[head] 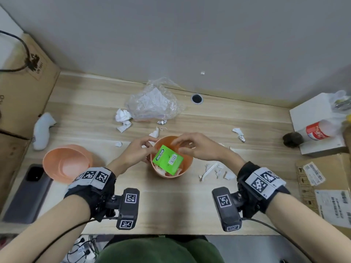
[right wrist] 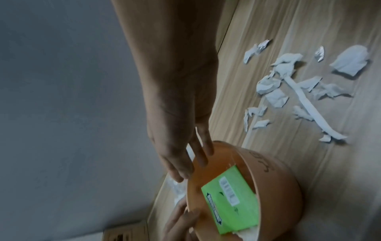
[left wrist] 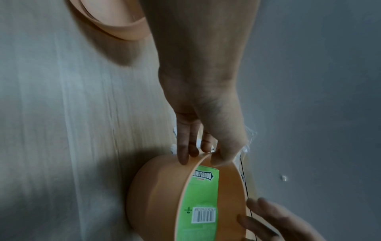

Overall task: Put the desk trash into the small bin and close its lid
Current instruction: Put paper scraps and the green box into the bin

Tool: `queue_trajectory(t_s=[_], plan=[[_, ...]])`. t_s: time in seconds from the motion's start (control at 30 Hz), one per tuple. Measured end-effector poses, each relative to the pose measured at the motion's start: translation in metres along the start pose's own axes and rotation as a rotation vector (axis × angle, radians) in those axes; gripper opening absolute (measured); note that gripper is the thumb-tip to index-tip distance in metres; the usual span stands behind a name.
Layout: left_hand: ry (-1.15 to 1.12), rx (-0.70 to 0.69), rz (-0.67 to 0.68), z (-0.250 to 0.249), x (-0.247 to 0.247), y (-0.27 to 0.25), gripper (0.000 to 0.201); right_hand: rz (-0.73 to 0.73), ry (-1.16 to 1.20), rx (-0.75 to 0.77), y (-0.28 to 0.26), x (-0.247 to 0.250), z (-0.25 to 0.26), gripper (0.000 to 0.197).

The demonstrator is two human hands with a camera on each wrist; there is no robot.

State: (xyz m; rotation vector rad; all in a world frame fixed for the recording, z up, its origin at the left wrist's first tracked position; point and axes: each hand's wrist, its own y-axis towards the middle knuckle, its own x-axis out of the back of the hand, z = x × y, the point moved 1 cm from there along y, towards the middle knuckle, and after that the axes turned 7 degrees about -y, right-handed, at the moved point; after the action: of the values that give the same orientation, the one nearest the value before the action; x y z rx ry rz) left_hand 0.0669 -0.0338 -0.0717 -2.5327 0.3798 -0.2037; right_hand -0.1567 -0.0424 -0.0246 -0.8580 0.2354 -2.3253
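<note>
Item one: the small orange bin (head: 171,173), which we find upright on the wooden desk (head: 247,118), lid off. Our left hand (head: 139,151) pinches its rim at the left side, thumb inside the wall and fingers (left wrist: 183,146) outside, as the left wrist view shows. Our right hand (head: 195,147) hovers over the far right rim with fingers (right wrist: 201,153) loosely spread and holding nothing; whether the tips touch the rim we cannot tell.

Item two: a green gum box (head: 168,160), lying tilted inside the bin on top of white paper, barcode face up, between our two hands and apart from both.

Item three: the orange lid (head: 66,164), resting open side up on the desk, well left of the bin and just beside a dark phone (head: 28,194).

Item four, trash on the desk:
- a clear plastic bag (head: 153,101) with white paper inside, beyond the bin;
- crumpled tissues (head: 123,118) at the bag's left;
- a foil ball (head: 161,122) just in front of the bag;
- torn paper strips (head: 214,170) right of the bin;
- a paper-and-foil scrap (head: 239,134) further right.

Item five, surroundings: cardboard boxes (head: 24,78) at left, a white box (head: 319,118) at right bearing a toppled soda bottle (head: 319,131).
</note>
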Motion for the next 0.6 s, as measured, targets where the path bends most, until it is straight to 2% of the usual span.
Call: queue_trajectory(t_s=[0.07, 0.17, 0.23, 0.3, 0.4, 0.47, 0.53, 0.6], plan=[[-0.028, 0.005, -0.013, 0.004, 0.009, -0.007, 0.037, 0.149, -0.079, 0.009, 0.01, -0.016, 0.009, 0.032], [-0.061, 0.011, -0.04, 0.009, 0.021, -0.015, 0.035, 0.427, -0.366, 0.024, 0.027, -0.042, 0.015, 0.035], [-0.073, 0.02, -0.05, 0.013, 0.03, -0.02, 0.042, 0.474, -0.38, 0.047, 0.037, -0.046, 0.023, 0.032], [-0.087, 0.027, -0.058, 0.018, 0.038, -0.025, 0.04, 0.356, -0.179, 0.052, 0.045, -0.038, 0.036, 0.025], [-0.094, 0.027, -0.071, 0.025, 0.051, -0.031, 0.035, 0.086, 0.106, 0.02, 0.064, -0.016, 0.05, 0.019], [-0.1, 0.038, -0.074, 0.03, 0.058, -0.035, 0.034, -0.132, 0.12, -0.031, 0.084, -0.004, 0.046, 0.017], [-0.1, 0.057, -0.074, 0.034, 0.063, -0.039, 0.034, -0.316, 0.02, -0.096, 0.105, 0.004, 0.033, 0.023], [-0.105, 0.065, -0.068, 0.038, 0.067, -0.044, 0.033, -0.383, -0.072, -0.145, 0.125, 0.008, 0.022, 0.04]])
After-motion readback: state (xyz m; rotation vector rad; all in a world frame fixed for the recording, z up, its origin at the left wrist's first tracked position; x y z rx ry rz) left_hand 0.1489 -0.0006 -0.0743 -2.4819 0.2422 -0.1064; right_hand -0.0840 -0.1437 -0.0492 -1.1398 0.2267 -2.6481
